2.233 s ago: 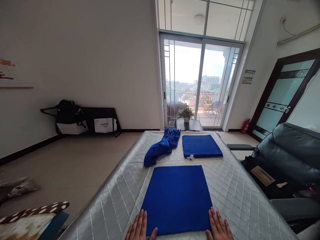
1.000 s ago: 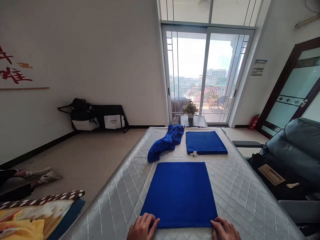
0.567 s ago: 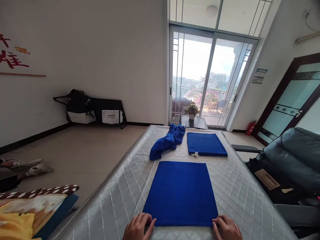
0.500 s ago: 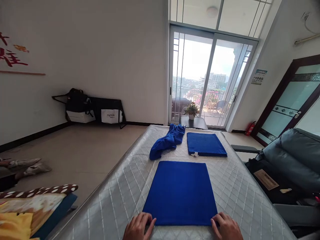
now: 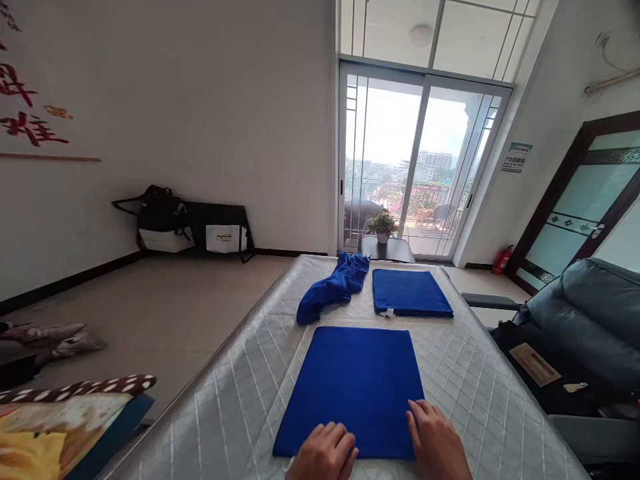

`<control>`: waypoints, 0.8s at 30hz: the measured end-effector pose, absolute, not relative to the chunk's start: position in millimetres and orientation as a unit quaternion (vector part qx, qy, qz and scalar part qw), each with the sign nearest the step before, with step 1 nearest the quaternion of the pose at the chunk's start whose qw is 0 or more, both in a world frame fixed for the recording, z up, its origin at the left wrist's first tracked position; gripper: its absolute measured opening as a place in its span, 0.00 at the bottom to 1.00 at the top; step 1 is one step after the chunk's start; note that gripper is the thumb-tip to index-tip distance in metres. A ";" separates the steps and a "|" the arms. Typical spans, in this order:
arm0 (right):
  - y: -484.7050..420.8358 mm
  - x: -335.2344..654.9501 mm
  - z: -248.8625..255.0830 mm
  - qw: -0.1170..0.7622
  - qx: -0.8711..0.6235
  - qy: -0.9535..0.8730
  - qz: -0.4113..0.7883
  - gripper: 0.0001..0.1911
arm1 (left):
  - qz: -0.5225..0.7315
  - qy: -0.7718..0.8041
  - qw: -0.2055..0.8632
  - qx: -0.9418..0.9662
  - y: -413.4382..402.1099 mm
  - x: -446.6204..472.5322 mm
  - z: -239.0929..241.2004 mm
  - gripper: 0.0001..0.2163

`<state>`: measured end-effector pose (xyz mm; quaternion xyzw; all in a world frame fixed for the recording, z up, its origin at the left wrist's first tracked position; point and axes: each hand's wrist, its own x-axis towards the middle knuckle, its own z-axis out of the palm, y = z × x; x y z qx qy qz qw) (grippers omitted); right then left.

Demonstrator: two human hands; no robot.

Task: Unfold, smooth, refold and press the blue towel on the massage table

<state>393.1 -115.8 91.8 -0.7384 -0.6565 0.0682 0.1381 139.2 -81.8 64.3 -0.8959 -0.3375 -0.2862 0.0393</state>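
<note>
A flat, folded blue cloth (image 5: 357, 393) lies squared on the quilted silver mattress (image 5: 240, 393) in front of me. My left hand (image 5: 325, 453) rests palm down at its front edge, left of the middle, fingers loosely bent and holding nothing that I can see. At the front right, my right hand (image 5: 436, 437) lays its fingertips on the cloth's right edge, thumb apart from the fingers. Beyond are a second folded blue cloth (image 5: 411, 292) with a white tag and a crumpled blue cloth (image 5: 333, 288).
A grey armchair (image 5: 590, 320) with items on its seat stands close on the right. Colourful bedding (image 5: 75, 427) lies at the lower left. A potted plant (image 5: 383, 227) stands on a dark chair beyond the mattress, before the glass sliding doors (image 5: 390, 167).
My left hand has moved right from the cloth's front left corner along its front edge. My right hand has shifted slightly up and left onto the right edge. The cloth's front corners sit further left.
</note>
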 end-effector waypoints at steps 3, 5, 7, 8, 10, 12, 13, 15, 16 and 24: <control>-106.9 400.4 87.7 0.187 -0.732 -0.648 0.100 0.27 | -0.258 -0.290 -0.005 -0.922 -77.4 185.0 96.1 0.06; -98.2 405.0 79.3 0.223 -0.723 -0.642 0.127 0.29 | -0.271 -0.280 -0.076 -0.918 -71.5 215.1 111.0 0.06; -89.2 408.4 64.6 0.273 -0.700 -0.637 0.171 0.30 | -0.315 -0.284 -0.190 -0.885 -63.3 244.6 113.5 0.10; -85.3 409.4 55.5 0.300 -0.687 -0.632 0.196 0.30 | -0.342 -0.296 -0.260 -0.853 -58.7 258.9 108.9 0.13; -79.5 410.1 37.0 0.341 -0.670 -0.615 0.239 0.31 | -0.391 -0.338 -0.405 -0.754 -49.6 285.2 89.9 0.18; -76.8 409.2 22.8 0.342 -0.669 -0.607 0.261 0.33 | -0.415 -0.386 -0.523 -0.637 -42.1 305.0 64.0 0.22; -76.6 408.5 18.5 0.333 -0.669 -0.609 0.264 0.34 | -0.419 -0.396 -0.565 -0.590 -39.2 311.4 51.8 0.24; -77.6 406.8 16.0 0.315 -0.672 -0.617 0.262 0.34 | -0.423 -0.394 -0.618 -0.533 -35.0 316.6 33.6 0.29; -78.5 405.9 17.2 0.308 -0.675 -0.619 0.258 0.34 | -0.423 -0.388 -0.633 -0.520 -33.5 315.9 28.5 0.31; -83.5 401.7 32.7 0.233 -0.703 -0.632 0.227 0.33 | -0.425 -0.379 -0.666 -0.481 -28.2 294.7 29.0 0.37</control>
